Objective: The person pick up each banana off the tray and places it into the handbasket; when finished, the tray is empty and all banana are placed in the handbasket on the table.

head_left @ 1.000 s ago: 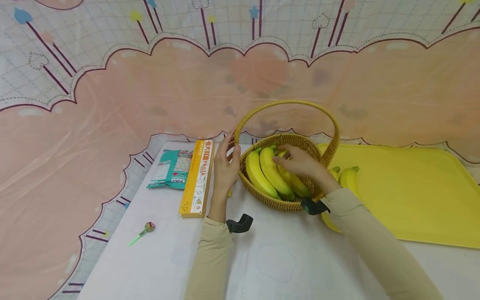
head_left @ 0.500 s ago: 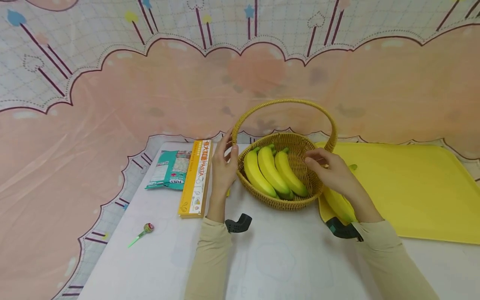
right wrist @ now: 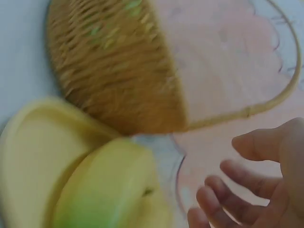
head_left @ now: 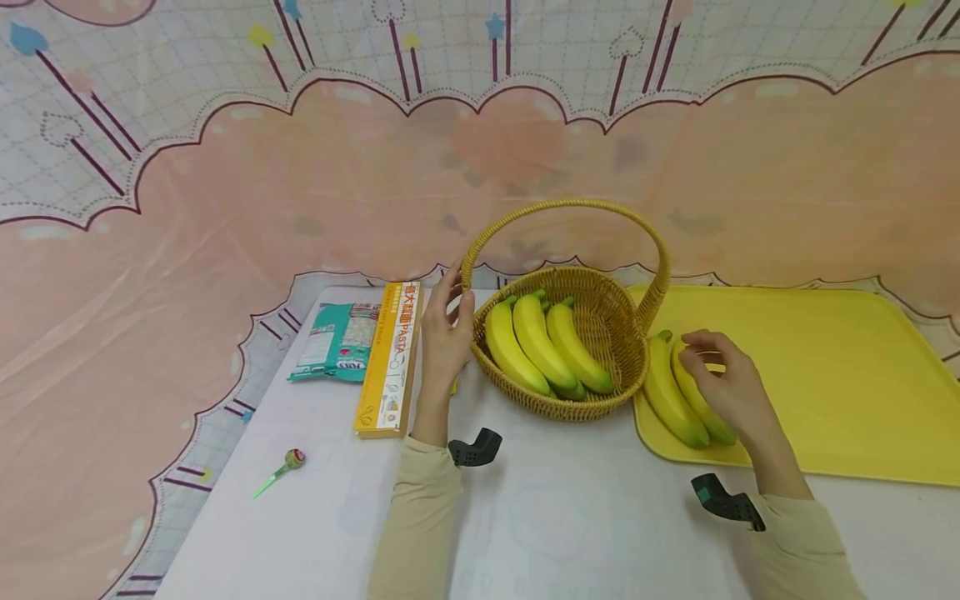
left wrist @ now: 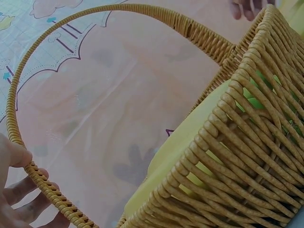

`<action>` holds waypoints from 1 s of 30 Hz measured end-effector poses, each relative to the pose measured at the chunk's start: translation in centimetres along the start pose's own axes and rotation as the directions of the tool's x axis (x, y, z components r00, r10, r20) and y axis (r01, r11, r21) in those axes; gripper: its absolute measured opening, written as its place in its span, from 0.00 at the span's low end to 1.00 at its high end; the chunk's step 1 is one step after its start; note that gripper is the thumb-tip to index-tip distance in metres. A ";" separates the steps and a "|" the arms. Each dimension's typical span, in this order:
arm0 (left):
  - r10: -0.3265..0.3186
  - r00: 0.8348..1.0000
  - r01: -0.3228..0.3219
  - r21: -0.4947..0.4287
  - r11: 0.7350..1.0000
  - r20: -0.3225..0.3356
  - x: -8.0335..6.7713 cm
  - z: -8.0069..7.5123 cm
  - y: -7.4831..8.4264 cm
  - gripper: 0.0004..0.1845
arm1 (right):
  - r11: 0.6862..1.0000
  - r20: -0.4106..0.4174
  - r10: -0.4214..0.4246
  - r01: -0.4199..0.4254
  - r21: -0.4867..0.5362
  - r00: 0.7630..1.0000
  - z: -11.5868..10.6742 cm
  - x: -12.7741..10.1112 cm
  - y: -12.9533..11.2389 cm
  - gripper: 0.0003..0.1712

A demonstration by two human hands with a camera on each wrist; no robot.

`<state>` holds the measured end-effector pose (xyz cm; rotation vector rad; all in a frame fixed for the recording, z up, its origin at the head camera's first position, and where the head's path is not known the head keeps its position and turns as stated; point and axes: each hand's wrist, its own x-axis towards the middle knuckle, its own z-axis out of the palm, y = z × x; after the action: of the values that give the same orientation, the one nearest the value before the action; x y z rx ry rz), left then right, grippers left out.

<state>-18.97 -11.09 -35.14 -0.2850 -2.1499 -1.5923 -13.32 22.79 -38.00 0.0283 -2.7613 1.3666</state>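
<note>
A woven basket (head_left: 611, 317) with a tall arched handle (head_left: 570, 204) holds several yellow bananas (head_left: 540, 342) with green tips. My left hand (head_left: 446, 337) grips the left side of the handle; in the left wrist view its thumb and fingers (left wrist: 35, 209) lie on either side of the wicker. To the right of the basket, two bananas (head_left: 671, 400) lie on the yellow tray (head_left: 825, 375). Over the right one of these hovers my right hand (head_left: 723, 387), its fingers loosely bent and holding nothing. The right wrist view shows this hand (right wrist: 256, 180) apart from the blurred bananas (right wrist: 109, 190).
Left of the basket lie an orange-and-white pasta box (head_left: 388, 358) and a teal packet (head_left: 337, 342). A lollipop (head_left: 281, 471) with a green stick is nearer the front left. Behind the white table (head_left: 540, 500) hangs a patterned pink cloth (head_left: 360, 192).
My right hand has come out of the basket and moved right, to above the bananas on the tray. My left hand stays at the handle.
</note>
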 end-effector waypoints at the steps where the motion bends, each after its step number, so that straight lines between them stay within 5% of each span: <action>1: -0.003 1.000 0.003 -0.002 1.000 0.002 -0.1 -0.1 0.6 0.24 | 1.000 -0.001 0.010 -0.010 0.003 1.000 0.0 -0.1 0.5 0.30; 4: -0.012 1.000 0.012 -0.004 1.000 0.009 -0.3 -0.4 2.2 0.24 | 0.999 0.003 0.046 -0.046 0.010 0.999 0.3 -0.1 1.5 0.34; 16: -0.006 1.000 0.007 -0.026 1.000 0.015 -0.4 -0.4 2.1 0.24 | 0.975 0.164 0.218 -0.208 -0.076 0.962 0.4 0.5 4.2 0.49; 30: -0.005 1.000 0.006 -0.026 1.000 0.011 -0.3 -0.4 2.1 0.24 | 0.983 0.107 0.179 -0.172 -0.068 0.978 -0.3 -1.3 3.7 0.46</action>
<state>-17.75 -10.77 -33.45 -0.2969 -2.1414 -1.6264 -12.17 25.25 -40.88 -0.1496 -2.9585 1.3605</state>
